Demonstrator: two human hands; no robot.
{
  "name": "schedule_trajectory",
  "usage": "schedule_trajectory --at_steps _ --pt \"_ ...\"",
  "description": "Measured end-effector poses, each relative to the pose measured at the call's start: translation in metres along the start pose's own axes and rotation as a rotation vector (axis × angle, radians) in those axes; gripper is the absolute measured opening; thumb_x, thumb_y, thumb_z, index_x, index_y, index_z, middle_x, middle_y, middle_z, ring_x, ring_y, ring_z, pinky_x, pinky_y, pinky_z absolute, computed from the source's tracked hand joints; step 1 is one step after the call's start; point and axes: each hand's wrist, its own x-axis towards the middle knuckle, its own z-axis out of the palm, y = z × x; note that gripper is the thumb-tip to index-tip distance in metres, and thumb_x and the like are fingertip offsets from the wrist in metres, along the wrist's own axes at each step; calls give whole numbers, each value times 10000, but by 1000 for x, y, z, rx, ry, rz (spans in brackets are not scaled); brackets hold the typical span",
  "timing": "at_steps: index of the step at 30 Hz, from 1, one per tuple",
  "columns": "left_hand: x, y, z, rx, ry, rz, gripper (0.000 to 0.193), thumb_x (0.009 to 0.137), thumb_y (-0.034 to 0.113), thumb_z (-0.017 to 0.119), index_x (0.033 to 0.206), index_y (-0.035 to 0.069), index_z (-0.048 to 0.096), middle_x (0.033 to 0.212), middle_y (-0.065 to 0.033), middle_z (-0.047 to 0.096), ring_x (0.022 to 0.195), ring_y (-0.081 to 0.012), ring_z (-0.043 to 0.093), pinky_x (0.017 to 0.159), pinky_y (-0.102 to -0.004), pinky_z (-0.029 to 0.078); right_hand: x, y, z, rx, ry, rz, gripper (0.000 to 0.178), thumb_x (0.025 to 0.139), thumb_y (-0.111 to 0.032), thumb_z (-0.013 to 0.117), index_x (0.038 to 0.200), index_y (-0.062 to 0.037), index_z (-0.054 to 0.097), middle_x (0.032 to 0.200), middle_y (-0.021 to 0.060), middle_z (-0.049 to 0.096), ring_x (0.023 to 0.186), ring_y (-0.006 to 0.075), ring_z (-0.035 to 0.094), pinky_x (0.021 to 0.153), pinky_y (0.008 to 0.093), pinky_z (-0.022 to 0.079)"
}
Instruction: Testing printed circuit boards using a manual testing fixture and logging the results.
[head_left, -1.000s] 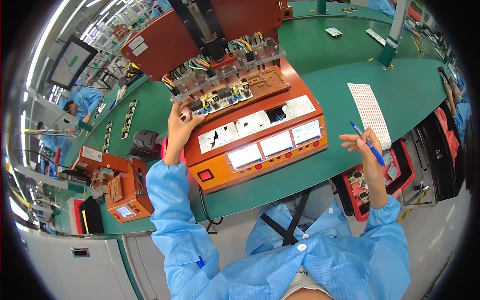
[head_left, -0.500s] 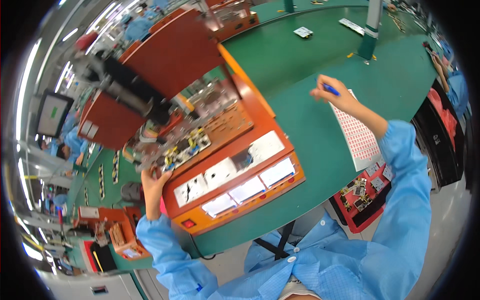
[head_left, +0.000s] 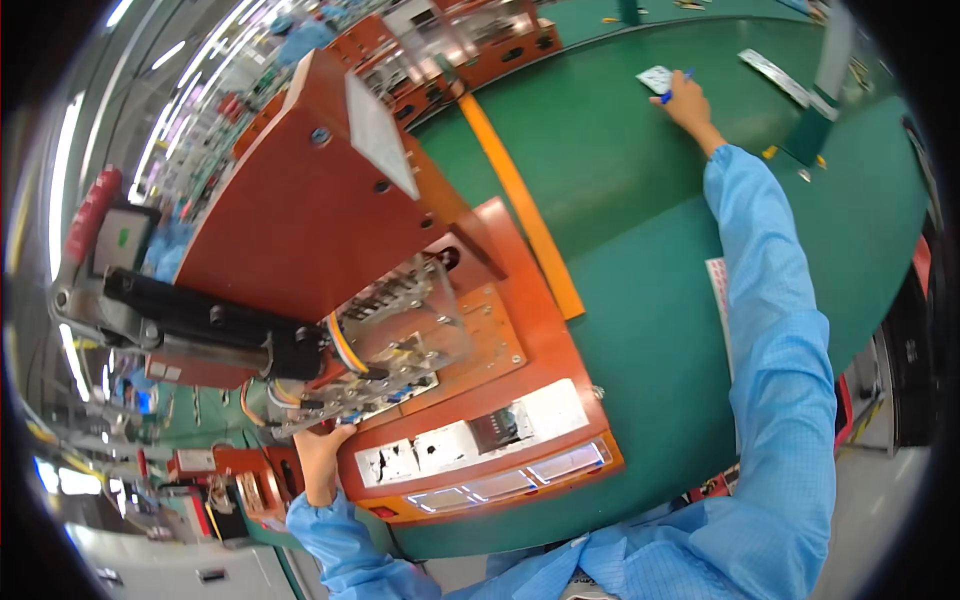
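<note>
My right hand [head_left: 688, 106] is stretched far out over the green bench. Its fingers are closed around a blue pen [head_left: 668, 97], right beside a small white board [head_left: 654, 80]. My left hand [head_left: 318, 465] rests at the near left corner of an orange-red test fixture [head_left: 520, 350], its thumb against the edge; its other fingers are mostly hidden. A circuit board [head_left: 400, 385] lies in the fixture beneath a clear plate [head_left: 440, 320] with metal probes. Above it is a black and metal toggle clamp [head_left: 215, 325] with a red handle [head_left: 92, 215].
A long white strip [head_left: 775, 77] lies near a green post [head_left: 812, 130]. The label sheet [head_left: 717, 290] is partly behind my right sleeve. An orange bar [head_left: 520, 205] runs along the fixture's right side. Another orange fixture [head_left: 250, 485] stands at left.
My right hand has moved from above the label sheet to the far white board, keeping the pen. The clear plate now covers the circuit board, which was more exposed before. The view has shifted.
</note>
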Motion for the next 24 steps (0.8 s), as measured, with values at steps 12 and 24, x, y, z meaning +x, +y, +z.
schedule_trajectory --at_steps 12,24 --pt "-4 13 22 -221 -89 164 741 594 34 818 1226 -15 433 1252 -107 508 1210 -238 441 1063 -343 269 21 25 2 62 -127 79 413 754 -408 681 940 -115 458 885 158 640 850 397 597 683 484 451" --pt "-19 28 46 560 90 424 458 679 187 785 986 -21 515 983 -140 508 968 -316 411 875 -383 351 -107 -69 -161 1074 -555 126 356 776 -196 713 754 -139 362 914 34 645 748 74 487 636 235 377"
